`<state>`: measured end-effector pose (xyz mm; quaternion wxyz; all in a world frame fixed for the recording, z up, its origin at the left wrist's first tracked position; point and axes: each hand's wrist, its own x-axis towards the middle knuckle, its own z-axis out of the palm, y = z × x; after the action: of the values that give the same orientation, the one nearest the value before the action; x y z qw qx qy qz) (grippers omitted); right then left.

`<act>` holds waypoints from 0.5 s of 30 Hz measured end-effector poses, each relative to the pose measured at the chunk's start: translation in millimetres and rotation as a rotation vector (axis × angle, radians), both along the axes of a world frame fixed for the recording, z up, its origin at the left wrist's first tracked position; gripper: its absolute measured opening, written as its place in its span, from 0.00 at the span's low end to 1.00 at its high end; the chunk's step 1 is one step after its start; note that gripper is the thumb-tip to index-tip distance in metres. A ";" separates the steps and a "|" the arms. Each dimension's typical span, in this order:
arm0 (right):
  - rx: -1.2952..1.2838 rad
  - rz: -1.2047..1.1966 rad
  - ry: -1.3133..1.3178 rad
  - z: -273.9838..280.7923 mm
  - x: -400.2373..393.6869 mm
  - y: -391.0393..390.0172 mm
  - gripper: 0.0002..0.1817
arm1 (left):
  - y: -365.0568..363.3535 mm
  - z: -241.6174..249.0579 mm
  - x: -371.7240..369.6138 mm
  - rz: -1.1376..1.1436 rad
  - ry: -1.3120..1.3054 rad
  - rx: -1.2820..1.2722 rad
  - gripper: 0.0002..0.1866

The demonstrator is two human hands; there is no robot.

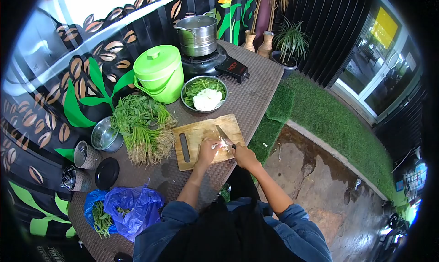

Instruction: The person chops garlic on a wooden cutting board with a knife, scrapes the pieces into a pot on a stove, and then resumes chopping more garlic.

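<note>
My right hand point(246, 157) is wrapped round the black handle of a kitchen knife point(223, 135). The blade points away from me and to the left, over a wooden cutting board point(206, 128). Small chopped white pieces point(223, 145), maybe garlic or onion, lie beside the blade. On the board, just left of these pieces, my left hand point(208, 151) has its fingers bent and drawn together. What they pinch is too small to name. Beyond the board stands a metal bowl point(184, 97) with green leaves point(196, 86) and a white mass point(208, 99) in it.
Left of the board lies a large bunch of rooted greens point(141, 124). A lidded green bucket point(159, 74), a steel pot point(198, 35) on a burner point(206, 64), a metal bowl point(108, 135), cutlery holders point(87, 155) and blue plastic bags point(132, 207) share the table point(256, 74).
</note>
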<state>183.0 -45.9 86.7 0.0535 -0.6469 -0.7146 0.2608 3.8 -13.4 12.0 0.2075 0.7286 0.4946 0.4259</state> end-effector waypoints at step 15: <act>0.175 -0.112 -0.194 -65.5 -29.8 -29.2 0.23 | -1.4 -10.5 8.3 0.171 -0.026 -0.057 0.09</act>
<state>153.2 -75.1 21.3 0.0549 -0.7007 -0.6994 0.1302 12.1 -14.8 1.5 0.1973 0.6721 0.5641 0.4372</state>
